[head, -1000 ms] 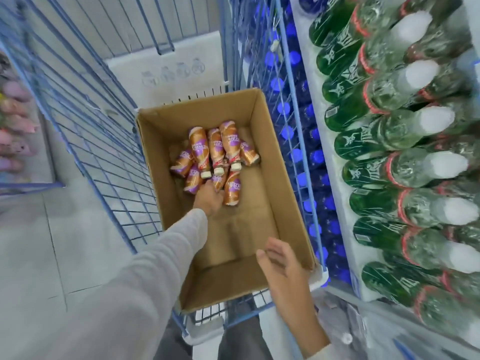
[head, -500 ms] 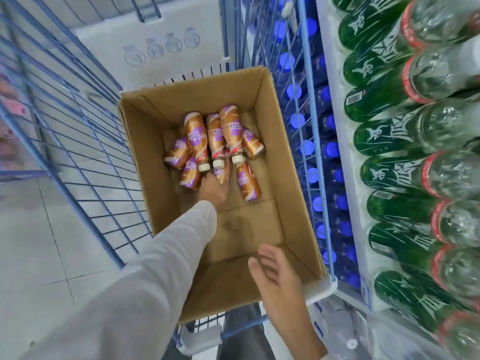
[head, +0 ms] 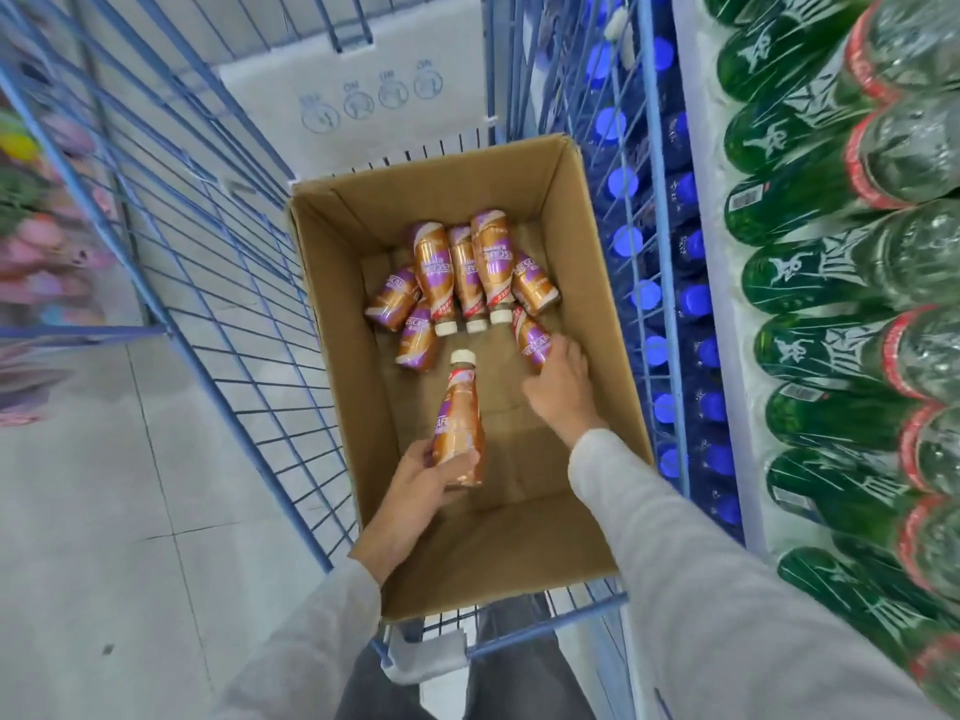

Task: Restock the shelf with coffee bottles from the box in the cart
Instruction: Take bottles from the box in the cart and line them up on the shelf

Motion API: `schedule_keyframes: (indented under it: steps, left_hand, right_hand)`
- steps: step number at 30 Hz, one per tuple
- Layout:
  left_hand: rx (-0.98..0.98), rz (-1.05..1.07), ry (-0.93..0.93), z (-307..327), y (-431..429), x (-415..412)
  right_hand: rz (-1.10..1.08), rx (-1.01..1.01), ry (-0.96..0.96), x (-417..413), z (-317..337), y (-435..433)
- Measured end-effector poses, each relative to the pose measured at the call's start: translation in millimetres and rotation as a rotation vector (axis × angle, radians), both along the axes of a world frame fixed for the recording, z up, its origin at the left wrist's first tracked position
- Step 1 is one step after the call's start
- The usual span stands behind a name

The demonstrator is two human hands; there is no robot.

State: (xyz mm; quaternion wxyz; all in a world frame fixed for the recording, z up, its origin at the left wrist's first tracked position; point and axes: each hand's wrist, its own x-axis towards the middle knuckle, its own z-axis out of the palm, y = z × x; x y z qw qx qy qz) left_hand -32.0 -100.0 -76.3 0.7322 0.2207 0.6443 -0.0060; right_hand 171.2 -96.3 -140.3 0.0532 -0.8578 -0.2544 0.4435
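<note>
left fingers: curled round the bottom end of one coffee bottle point(head: 460, 418), thumb on its left side and the other fingers point(head: 467, 472) wrapped under its base, so a proper grip

held bottle, direction: long axis runs pretty much along the length of the box point(head: 493, 563), white cap pointing at the far end, base toward the person; the whole body sticks out past the fingers

held bottle, place: over the middle of the box floor, a bit nearer the left wall, cap just short of the pile

left hand point(head: 426, 478): comes in over the near left corner of the box, grey sleeve behind it

right fingers point(head: 563, 350): reaching forward onto the near end of another bottle point(head: 532, 337), thumb spread out to the left; can't tell if they've actually closed on it

that bottle: lies diagonally by the right wall, base toward the right hand point(head: 558, 381), neck end toward the pile

pile point(head: 462, 278): the other bottles lie fanned out at the far end, three of them with white caps facing the near end

box: open cardboard, sits in a blue wire cart point(head: 221, 407)

around the cart: blue-capped bottles point(head: 644, 296) just past the right side, green bottles point(head: 831, 356) on the shelf further right, tiled floor point(head: 104, 511) on the left
</note>
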Motion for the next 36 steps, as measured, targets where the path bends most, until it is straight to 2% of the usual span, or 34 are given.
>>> schedule_keyframes:
  steps: [2, 7, 12, 14, 18, 22, 30, 36]
  left_hand:
    - [0.016, 0.027, 0.015, 9.1, -2.1, -9.3]
    - [0.052, 0.13, 0.035, 24.6, 0.1, -20.4]
    - [0.083, 0.126, 0.045, 29.6, 1.1, -25.2]
    - [0.081, 0.118, 0.04, 34.6, -0.4, -23.7]
    - [0.092, 0.101, 0.021, 50.8, -4.6, -21.6]
    - [0.154, 0.077, 0.009, 86.1, -10.8, -14.4]
    - [0.298, 0.194, -0.127, 162.4, -36.1, -5.7]
    - [0.449, 0.201, -0.242, 208.9, -52.7, -12.6]
  right_hand:
    - [0.089, -0.058, -0.036, 0.1, -27.4, 15.1]
    - [0.148, -0.113, -0.188, -7.1, -70.9, 21.2]
    - [0.14, -0.146, -0.139, -3.9, -78.7, 11.7]
    - [0.054, -0.12, -0.04, 0.1, -70.2, 7.1]
    - [-0.2, -0.009, 0.188, -1.8, -27.0, -14.9]
    - [-0.383, 0.128, 0.367, -9.4, 46.0, -42.7]
    - [-0.442, 0.314, 0.572, -25.3, 188.9, -82.4]
    - [-0.416, 0.448, 0.579, -29.2, 263.4, -106.7]
